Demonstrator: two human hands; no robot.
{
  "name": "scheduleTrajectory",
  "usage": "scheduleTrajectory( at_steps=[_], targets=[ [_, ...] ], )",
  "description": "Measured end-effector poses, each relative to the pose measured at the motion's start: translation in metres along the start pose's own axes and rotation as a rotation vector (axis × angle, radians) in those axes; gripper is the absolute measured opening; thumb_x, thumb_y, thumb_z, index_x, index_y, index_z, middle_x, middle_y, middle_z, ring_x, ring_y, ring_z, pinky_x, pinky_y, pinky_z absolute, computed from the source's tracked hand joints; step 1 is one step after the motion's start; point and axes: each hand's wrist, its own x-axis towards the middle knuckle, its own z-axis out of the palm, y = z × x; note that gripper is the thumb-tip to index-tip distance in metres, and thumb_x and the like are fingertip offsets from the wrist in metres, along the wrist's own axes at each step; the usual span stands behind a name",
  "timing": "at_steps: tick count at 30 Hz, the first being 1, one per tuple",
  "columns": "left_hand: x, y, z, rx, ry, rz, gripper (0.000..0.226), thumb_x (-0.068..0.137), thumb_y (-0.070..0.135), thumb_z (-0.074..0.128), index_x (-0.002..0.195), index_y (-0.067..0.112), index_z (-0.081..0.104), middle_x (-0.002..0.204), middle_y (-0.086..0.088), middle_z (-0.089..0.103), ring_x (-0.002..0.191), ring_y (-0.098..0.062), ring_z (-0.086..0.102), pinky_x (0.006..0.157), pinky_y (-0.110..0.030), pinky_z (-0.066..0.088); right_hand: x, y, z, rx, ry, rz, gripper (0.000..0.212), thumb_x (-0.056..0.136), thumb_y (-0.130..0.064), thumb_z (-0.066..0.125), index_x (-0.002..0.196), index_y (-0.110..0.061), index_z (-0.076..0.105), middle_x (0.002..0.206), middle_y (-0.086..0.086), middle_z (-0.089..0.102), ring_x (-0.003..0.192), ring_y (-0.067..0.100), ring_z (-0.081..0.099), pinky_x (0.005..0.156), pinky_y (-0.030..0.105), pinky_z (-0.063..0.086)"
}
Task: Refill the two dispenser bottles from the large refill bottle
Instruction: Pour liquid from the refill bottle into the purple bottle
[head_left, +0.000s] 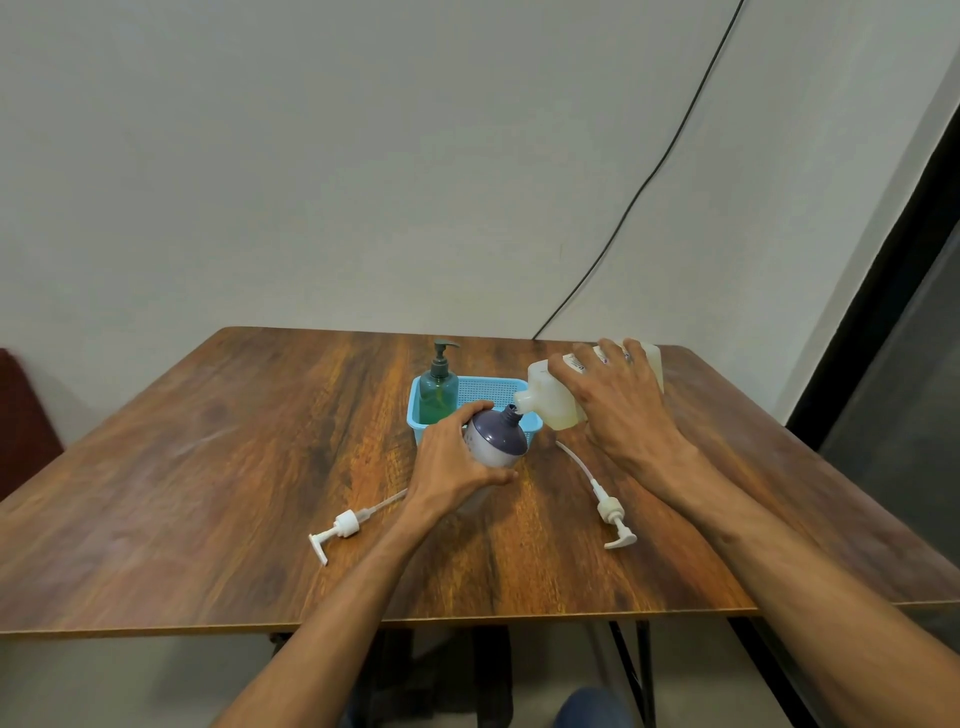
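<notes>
My right hand grips the large pale refill bottle, tipped on its side with its spout against the open neck of a purple and white dispenser bottle. My left hand holds that purple bottle tilted toward the spout. A green pump dispenser bottle stands upright in the left end of a blue basket. Two white pump heads with tubes lie on the table: one to the left of my left arm, one between my arms.
The wooden table reaches to a front edge near me and a grey wall behind. A black cable runs down the wall to the table's back edge. A dark door frame stands at the right.
</notes>
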Motion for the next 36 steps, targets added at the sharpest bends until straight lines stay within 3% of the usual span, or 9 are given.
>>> scheduleTrajectory(
  at_steps=[7, 13, 18, 22, 24, 27, 36],
  targets=[
    [0.0012, -0.0033, 0.0000, 0.023, 0.020, 0.024, 0.090, 0.053, 0.035, 0.096, 0.132, 0.017, 0.057, 0.121, 0.005, 0.062, 0.104, -0.007, 0.055, 0.092, -0.016, 0.043, -0.0004, -0.0011, -0.0014, -0.008, -0.002, -0.002, 0.071, 0.071, -0.036, 0.083, 0.132, -0.020, 0.051, 0.129, 0.014, 0.060, 0.115, 0.040, 0.055, 0.102, 0.055, 0.036],
    [0.0005, -0.0042, -0.0007, 0.014, 0.012, 0.021, 0.091, 0.051, 0.038, 0.096, 0.131, 0.018, 0.057, 0.122, 0.005, 0.063, 0.105, -0.006, 0.056, 0.093, -0.018, 0.044, -0.0007, -0.0021, -0.0032, 0.009, -0.021, -0.007, 0.070, 0.077, -0.036, 0.080, 0.137, -0.021, 0.048, 0.136, 0.014, 0.056, 0.122, 0.039, 0.051, 0.107, 0.056, 0.032],
    [-0.0013, -0.0040, -0.0008, 0.005, 0.007, 0.014, 0.095, 0.044, 0.058, 0.083, 0.128, 0.023, 0.058, 0.113, 0.016, 0.059, 0.101, -0.001, 0.057, 0.087, -0.006, 0.040, 0.0005, -0.0025, -0.0015, -0.003, -0.013, -0.013, 0.072, 0.073, -0.040, 0.082, 0.134, -0.022, 0.049, 0.133, 0.013, 0.058, 0.120, 0.039, 0.053, 0.106, 0.056, 0.033],
    [-0.0016, -0.0041, -0.0009, 0.000, 0.011, 0.023, 0.091, 0.047, 0.047, 0.089, 0.129, 0.022, 0.058, 0.113, 0.015, 0.059, 0.102, -0.004, 0.057, 0.090, -0.010, 0.043, 0.0013, -0.0028, 0.0017, -0.018, 0.004, -0.004, 0.076, 0.063, -0.041, 0.089, 0.127, -0.021, 0.053, 0.123, 0.013, 0.063, 0.111, 0.039, 0.058, 0.100, 0.056, 0.039],
    [-0.0020, -0.0042, -0.0006, -0.004, 0.010, 0.020, 0.092, 0.046, 0.051, 0.087, 0.129, 0.023, 0.057, 0.114, 0.015, 0.059, 0.102, -0.002, 0.057, 0.091, -0.013, 0.045, 0.0008, -0.0028, 0.0006, -0.011, 0.001, -0.005, 0.076, 0.063, -0.042, 0.089, 0.127, -0.021, 0.054, 0.124, 0.013, 0.063, 0.111, 0.040, 0.057, 0.101, 0.057, 0.039],
    [-0.0025, -0.0039, -0.0006, -0.008, 0.009, 0.020, 0.093, 0.045, 0.056, 0.084, 0.128, 0.024, 0.058, 0.112, 0.016, 0.059, 0.100, 0.002, 0.057, 0.088, -0.006, 0.041, 0.0008, -0.0032, -0.0015, -0.018, 0.003, -0.005, 0.075, 0.065, -0.040, 0.088, 0.129, -0.021, 0.054, 0.125, 0.014, 0.062, 0.114, 0.040, 0.056, 0.103, 0.057, 0.036],
    [-0.0029, -0.0073, -0.0002, -0.006, 0.011, 0.017, 0.087, 0.053, 0.035, 0.096, 0.130, 0.019, 0.058, 0.117, 0.011, 0.060, 0.105, -0.006, 0.057, 0.088, -0.004, 0.039, 0.0005, -0.0051, -0.0027, -0.032, 0.003, 0.001, 0.076, 0.060, -0.043, 0.091, 0.124, -0.021, 0.057, 0.117, 0.014, 0.066, 0.105, 0.039, 0.061, 0.097, 0.054, 0.042]
  ],
)
